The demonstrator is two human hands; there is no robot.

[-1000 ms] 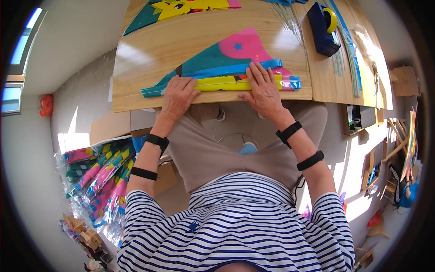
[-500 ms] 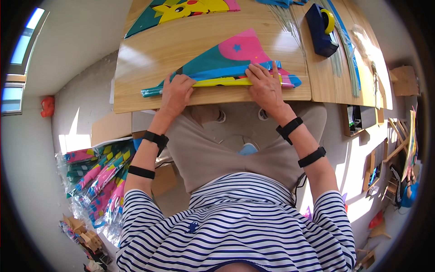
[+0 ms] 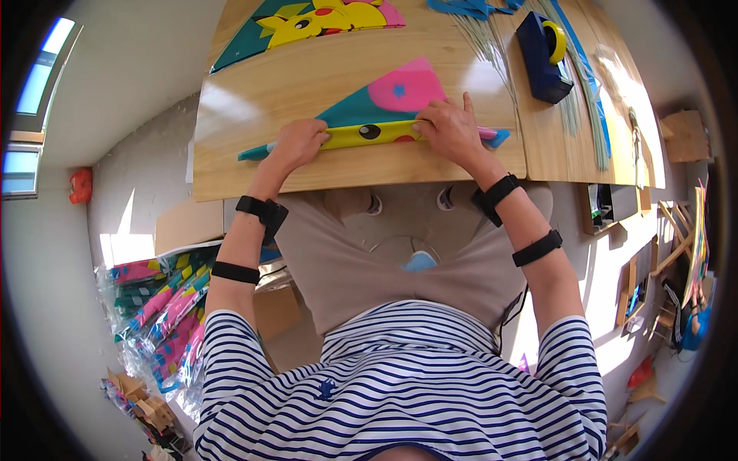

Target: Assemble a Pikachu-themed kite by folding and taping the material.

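A thin fabric kite (image 3: 401, 90) in pink and teal lies near the table's front edge, its near part rolled into a flat tube. The rolled band (image 3: 370, 134) shows yellow, with a black-and-white eye and a red spot. Closed around the left part of the roll, my left hand (image 3: 300, 144) has its fingertips curled on the yellow. My right hand (image 3: 452, 132) grips the roll farther right, thumb and fingers pressed on it while one finger points up. A teal tip (image 3: 252, 154) sticks out at the left end, a pink and blue tip (image 3: 494, 137) at the right.
Another kite (image 3: 319, 27) with a yellow cartoon figure lies at the table's far left. A dark blue tape dispenser (image 3: 540, 61) with yellow tape stands at the right, beside thin pale rods (image 3: 596, 123). On the floor at left are bagged, rolled kites (image 3: 165, 307) and a cardboard box (image 3: 188, 224).
The kite has been rolled over away from me. Its blue strip is now covered and a wider yellow face band shows. Both hands still hold the roll.
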